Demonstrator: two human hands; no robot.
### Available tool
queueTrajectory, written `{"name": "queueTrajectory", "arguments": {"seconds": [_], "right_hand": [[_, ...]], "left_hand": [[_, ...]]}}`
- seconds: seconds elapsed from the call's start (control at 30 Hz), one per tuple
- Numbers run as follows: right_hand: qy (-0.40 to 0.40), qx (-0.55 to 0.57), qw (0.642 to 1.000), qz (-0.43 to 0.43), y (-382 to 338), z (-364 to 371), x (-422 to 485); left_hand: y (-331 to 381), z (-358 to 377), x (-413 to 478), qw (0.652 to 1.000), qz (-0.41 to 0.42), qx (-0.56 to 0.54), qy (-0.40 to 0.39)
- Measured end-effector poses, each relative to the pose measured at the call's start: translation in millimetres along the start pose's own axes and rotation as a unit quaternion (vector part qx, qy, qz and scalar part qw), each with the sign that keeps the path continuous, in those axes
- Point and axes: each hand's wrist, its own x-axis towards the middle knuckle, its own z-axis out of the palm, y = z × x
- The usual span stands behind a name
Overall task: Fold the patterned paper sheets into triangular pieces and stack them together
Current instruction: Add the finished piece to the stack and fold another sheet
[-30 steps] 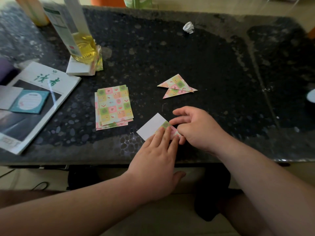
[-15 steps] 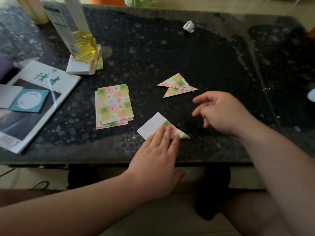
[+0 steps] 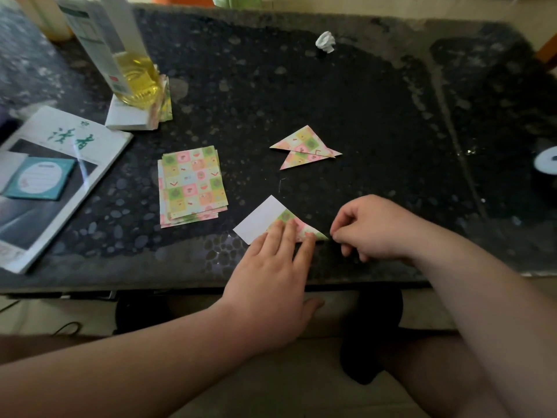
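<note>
A partly folded patterned sheet [image 3: 262,220] lies near the table's front edge, its white back showing on the left and a patterned flap folded over on the right. My left hand [image 3: 271,273] presses straight fingers flat on that flap. My right hand [image 3: 373,227] has its fingers curled, and its thumb and forefinger pinch the sheet's right tip. Two folded triangles [image 3: 304,143] lie overlapping a little farther back. A stack of flat patterned sheets [image 3: 191,184] sits to the left.
The dark speckled table [image 3: 301,86] carries a bottle of yellow liquid [image 3: 132,70] on a small paper pad at back left. A magazine [image 3: 60,164] lies at the left edge. A crumpled white scrap [image 3: 325,42] sits at the back, and a white roll [image 3: 547,161] at far right.
My right hand left the sheet, swung out to the right, then came back to the sheet's right tip with curled fingers. My left hand stayed pressing on the flap.
</note>
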Motion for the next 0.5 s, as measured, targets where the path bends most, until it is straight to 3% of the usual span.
{"name": "queueTrajectory", "arguments": {"seconds": [0.5], "right_hand": [[-0.015,0.015,1.000,0.007,-2.3,7.3,-0.2]], "left_hand": [[3.0,-2.7,2.2,1.000,-0.001,0.011,-0.002]]}}
